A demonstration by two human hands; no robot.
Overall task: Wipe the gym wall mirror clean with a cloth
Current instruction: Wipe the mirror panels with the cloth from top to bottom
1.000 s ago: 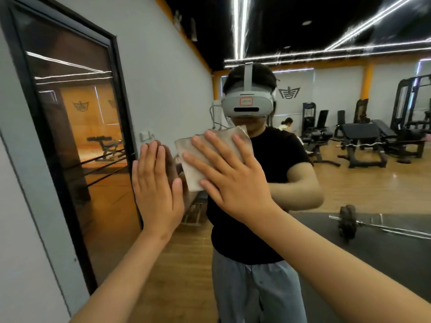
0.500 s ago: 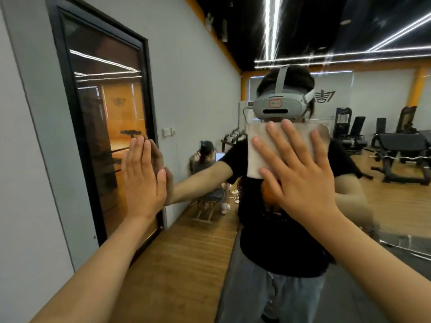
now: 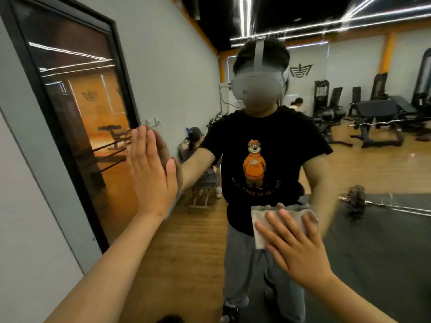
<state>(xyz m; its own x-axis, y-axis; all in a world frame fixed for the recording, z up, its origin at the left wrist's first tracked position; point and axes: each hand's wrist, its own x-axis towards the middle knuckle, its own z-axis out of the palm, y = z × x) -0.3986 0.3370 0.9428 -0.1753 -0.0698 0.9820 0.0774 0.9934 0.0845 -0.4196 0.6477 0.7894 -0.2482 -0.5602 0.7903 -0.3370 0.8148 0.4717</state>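
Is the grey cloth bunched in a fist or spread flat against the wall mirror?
Spread flat: the right hand presses the grey rectangular cloth against the wall mirror with straight, splayed fingers.

Black T-shirt (image 3: 275,136) (orange bear print (image 3: 254,163)), grey trousers (image 3: 242,264) and grey headset (image 3: 256,86) are worn.

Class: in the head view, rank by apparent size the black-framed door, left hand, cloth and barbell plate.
1. Door
2. Left hand, enlarged by nearness to the camera
3. Cloth, partly hidden under the right hand, so its place against the left hand is unsure
4. Barbell plate, blurred, smallest
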